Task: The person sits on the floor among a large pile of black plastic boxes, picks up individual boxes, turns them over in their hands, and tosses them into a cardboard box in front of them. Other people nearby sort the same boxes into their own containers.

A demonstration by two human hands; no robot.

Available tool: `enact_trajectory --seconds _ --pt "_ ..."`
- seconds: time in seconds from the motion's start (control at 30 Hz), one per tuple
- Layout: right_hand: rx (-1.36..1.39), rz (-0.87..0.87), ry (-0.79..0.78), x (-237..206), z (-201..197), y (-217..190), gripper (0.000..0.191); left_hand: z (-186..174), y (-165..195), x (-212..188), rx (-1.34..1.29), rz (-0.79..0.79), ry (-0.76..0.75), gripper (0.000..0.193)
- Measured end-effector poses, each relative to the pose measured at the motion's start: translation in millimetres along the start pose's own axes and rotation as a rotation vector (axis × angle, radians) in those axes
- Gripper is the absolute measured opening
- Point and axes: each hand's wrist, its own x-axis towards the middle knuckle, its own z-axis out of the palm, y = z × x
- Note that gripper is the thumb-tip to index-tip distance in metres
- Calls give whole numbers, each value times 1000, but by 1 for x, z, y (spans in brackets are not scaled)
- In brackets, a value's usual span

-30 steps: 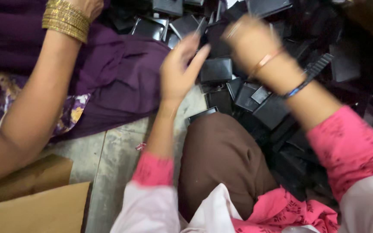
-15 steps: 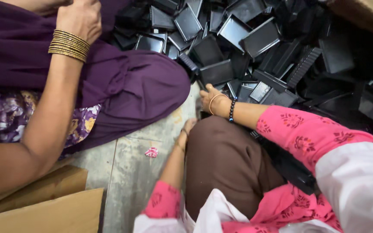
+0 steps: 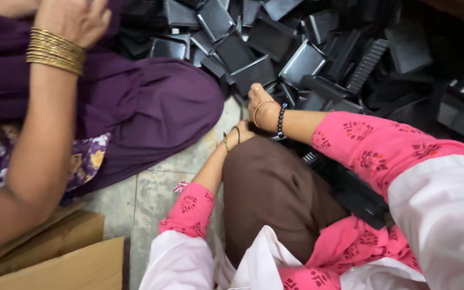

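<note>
A heap of black plastic trays and covers [image 3: 302, 59] lies on the floor in front of me. My right hand [image 3: 258, 99], with a bangle and a dark bead bracelet on the wrist, reaches down at the heap's near edge, just past my brown-clad knee [image 3: 275, 188]. Its fingers are hidden among the parts. My left hand [image 3: 238, 134] is tucked down beside that knee, next to the right one. Only its wrist with a thin bangle shows, and I cannot see whether either hand holds anything.
Another person in purple cloth [image 3: 146, 102] sits at the left, an arm with gold bangles [image 3: 55, 51] raised. Brown cardboard [image 3: 55, 258] lies at the lower left. A strip of grey floor [image 3: 151, 188] with a small pink scrap [image 3: 180, 187] runs between us.
Both my hands came down from mid-air to the floor beside my knee at the heap's edge. The view shifted, and the other person's bangled arm lifted up and left.
</note>
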Motion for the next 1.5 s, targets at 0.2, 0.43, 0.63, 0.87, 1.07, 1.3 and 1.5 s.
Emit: enact_trajectory --seconds 0.2,0.43,0.63,0.87,1.07,1.3,1.5 --pt "334 393 248 -65 38 88 22 54 -35 87 -403 127 103 83" --pt "359 714 813 -203 85 139 26 41 95 140 -490 596 347 69" --pt "491 988 1214 -382 86 68 21 52 211 80 -229 674 522 35" --pt "950 1382 1046 -497 137 -56 26 104 264 -12 -342 807 500 33" --pt "737 1287 1187 -496 148 -116 41 203 304 -49 -548 511 193 39" --pt "751 1235 1165 -453 150 -139 41 262 226 -112 -242 640 234 67" --pt "563 1056 1084 -377 137 -27 33 222 162 -110 -350 377 274 47"
